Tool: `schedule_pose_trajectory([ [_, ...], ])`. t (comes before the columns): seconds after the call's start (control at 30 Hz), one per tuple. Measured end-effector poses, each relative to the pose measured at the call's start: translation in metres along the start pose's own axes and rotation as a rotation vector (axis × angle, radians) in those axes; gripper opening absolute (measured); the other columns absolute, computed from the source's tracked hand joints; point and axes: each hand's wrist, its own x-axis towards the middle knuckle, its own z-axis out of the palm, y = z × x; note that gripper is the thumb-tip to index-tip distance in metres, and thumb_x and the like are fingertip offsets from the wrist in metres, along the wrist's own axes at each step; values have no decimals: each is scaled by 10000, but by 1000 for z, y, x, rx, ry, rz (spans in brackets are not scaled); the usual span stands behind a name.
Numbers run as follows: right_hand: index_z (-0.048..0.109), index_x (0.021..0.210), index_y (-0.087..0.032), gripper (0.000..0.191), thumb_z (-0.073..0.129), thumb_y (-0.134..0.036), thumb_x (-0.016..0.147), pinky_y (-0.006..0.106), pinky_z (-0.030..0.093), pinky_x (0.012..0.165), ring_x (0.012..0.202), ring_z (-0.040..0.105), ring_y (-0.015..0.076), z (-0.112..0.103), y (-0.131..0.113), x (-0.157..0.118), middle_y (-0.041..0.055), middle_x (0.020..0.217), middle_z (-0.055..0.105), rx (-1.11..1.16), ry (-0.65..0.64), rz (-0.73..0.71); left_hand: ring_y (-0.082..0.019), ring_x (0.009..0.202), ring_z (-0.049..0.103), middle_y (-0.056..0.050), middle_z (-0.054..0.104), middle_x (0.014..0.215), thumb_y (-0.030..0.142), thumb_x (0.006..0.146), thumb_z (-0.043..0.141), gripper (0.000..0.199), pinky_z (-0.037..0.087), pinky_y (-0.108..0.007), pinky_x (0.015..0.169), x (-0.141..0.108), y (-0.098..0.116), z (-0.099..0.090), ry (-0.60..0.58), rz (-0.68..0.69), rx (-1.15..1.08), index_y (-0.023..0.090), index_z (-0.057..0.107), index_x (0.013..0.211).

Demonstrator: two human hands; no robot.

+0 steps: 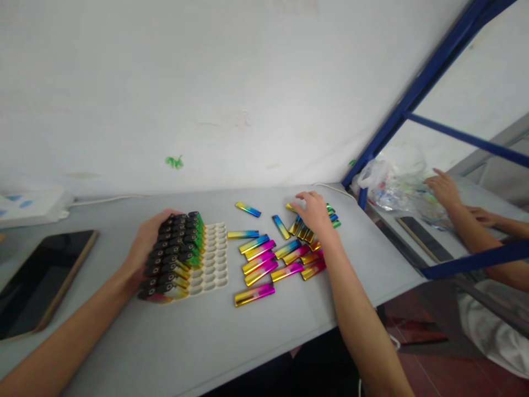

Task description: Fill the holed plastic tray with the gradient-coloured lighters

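The pale tray [215, 256] sits on the grey table [297, 309], black-topped pieces [171, 253] standing in its left part. At the tray's left side, the left hand [142, 242] is against those pieces; its fingertips are hidden, so I cannot tell whether they grip. Right of the tray lie shiny coloured cases [258, 263], the right hand [313, 212] over their far cluster, thumb and forefinger apart. A phone [45, 281] lies left of the tray; well to its right, past a blue frame [413, 91], is another person's hand [444, 187].

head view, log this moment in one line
left hand: beside black-topped pieces, grip hidden | right hand: at shiny pieces, contact unclear | tray: part filled, bare at right
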Motion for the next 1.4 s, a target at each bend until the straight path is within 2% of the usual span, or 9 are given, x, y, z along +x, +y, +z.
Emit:
schedule_pose_trajectory([
  [0.23,730,1018,-149,262,533,-315,972,418,455,979,1004,629,280,-25,14,-7,150,1017,719,100,257,21,-233,780,636,20,689,646,468,671,538,257,504,-284,750,7,-13,-5,-19,85,5,222,601,713],
  [0.37,724,997,-154,258,526,-316,962,426,456,976,1016,618,287,-40,23,-25,154,1009,710,73,369,42,-221,750,612,27,676,646,461,673,513,262,493,-277,722,5,-11,-5,-30,103,26,220,604,721],
  [0.57,719,1011,-153,291,515,-350,942,468,468,970,1019,617,310,-39,64,-66,175,1011,710,16,333,108,-211,740,594,39,644,619,491,662,534,274,493,-271,753,5,-11,-4,-21,81,-24,225,591,698],
  [0.7,712,1056,-135,299,524,-310,903,454,504,926,908,661,282,-30,83,-71,174,1005,725,28,220,206,-218,764,605,31,652,618,469,654,523,246,499,-263,744,1,-4,-3,-8,95,17,232,590,659],
  [0.83,707,1079,-148,300,506,-299,916,426,517,923,903,694,257,-25,82,-67,147,1010,750,62,173,176,-221,784,604,29,654,612,437,635,522,217,498,-256,741,0,-1,-3,2,89,39,231,591,655],
  [0.97,700,1061,-148,298,486,-313,935,415,528,891,893,703,258,-25,81,-61,144,1006,761,57,169,168,-216,759,607,40,665,632,438,665,552,223,494,-266,766,8,-13,-5,-35,43,-36,225,604,704],
  [1.2,703,1059,-118,300,530,-321,920,429,512,912,953,701,303,-26,104,-23,191,986,760,-33,157,254,-210,763,623,47,707,712,433,769,566,224,482,-265,754,15,-30,-9,-70,102,-61,227,655,768],
  [1.3,719,1019,-105,390,595,-458,910,454,494,930,997,685,343,-22,104,-14,204,896,746,-67,146,306,-221,760,624,33,708,706,456,768,571,247,486,-280,763,14,-28,-8,-59,60,-83,225,661,768],
  [1.4,708,1084,-123,608,590,-681,875,468,493,903,1009,678,355,-17,95,-11,203,943,735,-97,118,396,-216,773,621,31,694,695,489,743,591,286,487,-272,786,13,-25,-7,-43,26,-91,216,667,782],
])
